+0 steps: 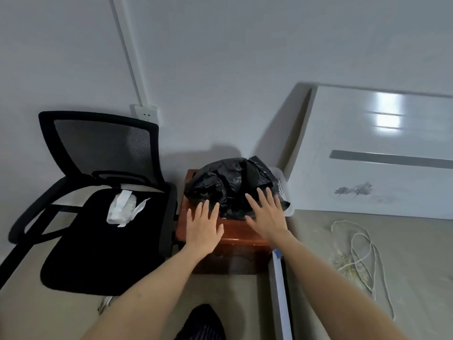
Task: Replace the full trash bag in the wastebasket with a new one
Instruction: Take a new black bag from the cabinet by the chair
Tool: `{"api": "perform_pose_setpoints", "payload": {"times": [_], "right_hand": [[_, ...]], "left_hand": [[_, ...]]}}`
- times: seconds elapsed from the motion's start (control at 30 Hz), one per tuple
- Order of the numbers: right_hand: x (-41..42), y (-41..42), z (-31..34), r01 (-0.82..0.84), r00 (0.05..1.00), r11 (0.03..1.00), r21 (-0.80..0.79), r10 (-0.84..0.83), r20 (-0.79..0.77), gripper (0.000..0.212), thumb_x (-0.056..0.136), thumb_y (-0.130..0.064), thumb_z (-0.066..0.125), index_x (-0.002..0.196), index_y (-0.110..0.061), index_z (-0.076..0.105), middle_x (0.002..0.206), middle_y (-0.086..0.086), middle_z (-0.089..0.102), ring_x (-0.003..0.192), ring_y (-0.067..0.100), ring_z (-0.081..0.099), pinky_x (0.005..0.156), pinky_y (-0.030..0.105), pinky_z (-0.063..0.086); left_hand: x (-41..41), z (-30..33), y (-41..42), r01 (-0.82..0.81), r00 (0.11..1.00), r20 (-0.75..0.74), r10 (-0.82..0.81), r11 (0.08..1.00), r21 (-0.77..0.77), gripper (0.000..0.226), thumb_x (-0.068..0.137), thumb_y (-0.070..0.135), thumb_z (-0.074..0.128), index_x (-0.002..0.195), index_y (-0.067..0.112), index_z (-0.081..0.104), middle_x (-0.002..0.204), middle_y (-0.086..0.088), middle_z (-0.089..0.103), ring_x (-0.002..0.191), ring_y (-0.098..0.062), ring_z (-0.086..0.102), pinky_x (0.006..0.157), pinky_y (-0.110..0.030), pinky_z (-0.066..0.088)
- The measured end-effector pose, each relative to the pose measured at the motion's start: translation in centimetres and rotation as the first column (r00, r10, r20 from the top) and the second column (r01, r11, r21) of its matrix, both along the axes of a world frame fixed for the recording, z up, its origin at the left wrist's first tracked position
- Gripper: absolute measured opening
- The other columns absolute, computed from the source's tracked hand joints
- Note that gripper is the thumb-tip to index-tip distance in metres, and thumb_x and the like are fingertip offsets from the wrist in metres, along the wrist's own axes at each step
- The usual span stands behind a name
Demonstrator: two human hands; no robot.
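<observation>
Walls (220, 57) here are plain and pale, with one white socket (145, 114) low down and a thin white pipe (127, 52) going up from it. One brown wooden stand (235, 244) sits against the wall. On it is one black trash bag (230, 185), puffed up and crinkly. A white wastebasket (282, 187) with little holes peeks out at the bag's right side; most of it is hidden by the bag.

One black chair (103, 197) stands to the left, with one crumpled white thing (122, 209) on its seat. To the right is a bed (343, 253) with a shiny white headboard (372, 153) and one thin white cord (362, 256) lying in loops. The headboard is cut off at the edge.

Two bare hands reach forward. The left hand (203, 225) is flat with fingers spread, by the bag's front edge. The right hand (267, 212) is spread too, fingertips on the bag. Neither one grips anything.
</observation>
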State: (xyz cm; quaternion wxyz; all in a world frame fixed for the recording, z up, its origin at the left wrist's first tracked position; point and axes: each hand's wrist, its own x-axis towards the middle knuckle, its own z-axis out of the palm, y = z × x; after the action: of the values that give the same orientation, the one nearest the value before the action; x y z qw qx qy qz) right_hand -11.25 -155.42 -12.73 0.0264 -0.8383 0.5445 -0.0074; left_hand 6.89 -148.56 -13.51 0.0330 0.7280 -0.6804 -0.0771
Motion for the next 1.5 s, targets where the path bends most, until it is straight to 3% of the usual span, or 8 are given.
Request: {"api": "perform_pose_setpoints", "payload": {"times": [0.37, 0.6, 0.77, 0.87, 1.03, 1.13, 1.23, 1.5], "right_hand": [[6.6, -15.6, -3.3, -0.307, 0.944, 0.941, 0.145, 0.320, -0.079, 0.063, 0.094, -0.033, 0.042, 0.146, -0.025, 0.009, 0.156, 0.013, 0.006, 0.143, 0.033, -0.004, 0.116, 0.046, 0.004], [10.8, -23.2, -6.1, -0.641, 0.728, 0.741, 0.198, 0.669, -0.149, 0.072, 0.088, -0.037, 0.053, 0.146, -0.023, 0.013, 0.154, 0.017, 0.016, 0.142, 0.039, 0.005, 0.114, 0.052, 0.012], [13.8, -25.5, -7.3, -0.678, 0.697, 0.688, 0.258, 0.713, -0.071, 0.062, 0.095, -0.034, 0.035, 0.147, -0.022, 0.004, 0.156, 0.012, 0.007, 0.143, 0.033, -0.003, 0.116, 0.047, 0.005], [15.5, -26.4, -7.9, -0.668, 0.692, 0.676, 0.311, 0.718, -0.077, 0.057, 0.097, -0.045, 0.022, 0.147, -0.024, 0.004, 0.157, 0.010, 0.006, 0.143, 0.032, -0.003, 0.116, 0.048, 0.004], [18.0, -26.1, -8.0, -0.667, 0.566, 0.504, 0.550, 0.822, -0.067, 0.068, 0.093, -0.055, 0.031, 0.147, -0.022, 0.006, 0.152, 0.010, 0.027, 0.141, 0.029, 0.020, 0.115, 0.049, 0.013], [18.8, -25.0, -7.8, -0.678, 0.538, 0.447, 0.584, 0.843, -0.021, 0.051, 0.090, -0.030, 0.049, 0.137, -0.014, 0.037, 0.127, 0.016, 0.057, 0.118, 0.034, 0.051, 0.096, 0.044, 0.042], [18.5, -24.4, -7.1, -0.750, 0.566, 0.453, 0.482, 0.816, 0.114, 0.025, 0.083, -0.014, 0.052, 0.104, -0.017, 0.064, 0.104, 0.010, 0.069, 0.099, 0.033, 0.060, 0.073, 0.038, 0.050], [21.0, -23.8, 2.6, -0.814, 0.575, 0.477, 0.331, 0.585, 0.572, 0.011, 0.084, -0.007, 0.060, 0.091, -0.007, 0.068, 0.096, 0.009, 0.071, 0.092, 0.020, 0.063, 0.082, 0.024, 0.043]], "left_hand": [[3.5, -4.4, -9.6, -0.250, 0.963, -0.075, 0.261, 0.960, 0.123, 0.058, 0.094, 0.036, 0.036, 0.144, 0.019, 0.012, 0.154, -0.010, 0.016, 0.141, -0.026, 0.015, 0.112, -0.047, 0.018], [3.2, -6.6, -11.8, -0.253, 0.958, -0.129, 0.257, 0.966, 0.050, 0.059, 0.079, 0.033, 0.060, 0.131, 0.013, 0.041, 0.135, -0.011, 0.050, 0.123, -0.026, 0.049, 0.099, -0.045, 0.044], [1.9, -7.8, -12.2, -0.722, 0.585, -0.371, 0.721, 0.671, 0.166, 0.056, 0.089, 0.024, 0.053, 0.136, 0.003, 0.033, 0.138, -0.024, 0.041, 0.125, -0.035, 0.044, 0.100, -0.041, 0.042], [2.4, -8.1, -12.9, -0.757, 0.356, -0.553, 0.753, 0.580, 0.302, 0.053, 0.096, 0.023, 0.038, 0.142, 0.005, 0.019, 0.148, -0.017, 0.029, 0.134, -0.028, 0.032, 0.107, -0.032, 0.029], [2.9, -7.6, -14.5, -0.819, 0.137, -0.679, 0.721, 0.468, 0.332, 0.049, 0.090, 0.019, 0.054, 0.135, 0.007, 0.038, 0.138, -0.010, 0.047, 0.128, -0.023, 0.042, 0.105, -0.029, 0.032], [3.0, -6.3, -15.0, -0.886, 0.124, -0.681, 0.722, 0.389, 0.251, 0.040, 0.082, 0.009, 0.064, 0.120, 0.005, 0.054, 0.119, -0.010, 0.062, 0.110, -0.023, 0.056, 0.090, -0.020, 0.038], [3.5, -5.0, -14.9, -0.917, 0.145, -0.725, 0.673, 0.367, 0.157, 0.029, 0.077, 0.002, 0.067, 0.106, 0.004, 0.064, 0.106, -0.011, 0.068, 0.100, -0.021, 0.062, 0.087, -0.019, 0.042], [8.5, 2.9, -11.3, -0.914, 0.363, -0.771, 0.522, 0.362, -0.185, 0.010, 0.076, 0.002, 0.068, 0.085, 0.006, 0.070, 0.082, 0.002, 0.066, 0.073, 0.006, 0.059, 0.074, -0.001, 0.042]]}}
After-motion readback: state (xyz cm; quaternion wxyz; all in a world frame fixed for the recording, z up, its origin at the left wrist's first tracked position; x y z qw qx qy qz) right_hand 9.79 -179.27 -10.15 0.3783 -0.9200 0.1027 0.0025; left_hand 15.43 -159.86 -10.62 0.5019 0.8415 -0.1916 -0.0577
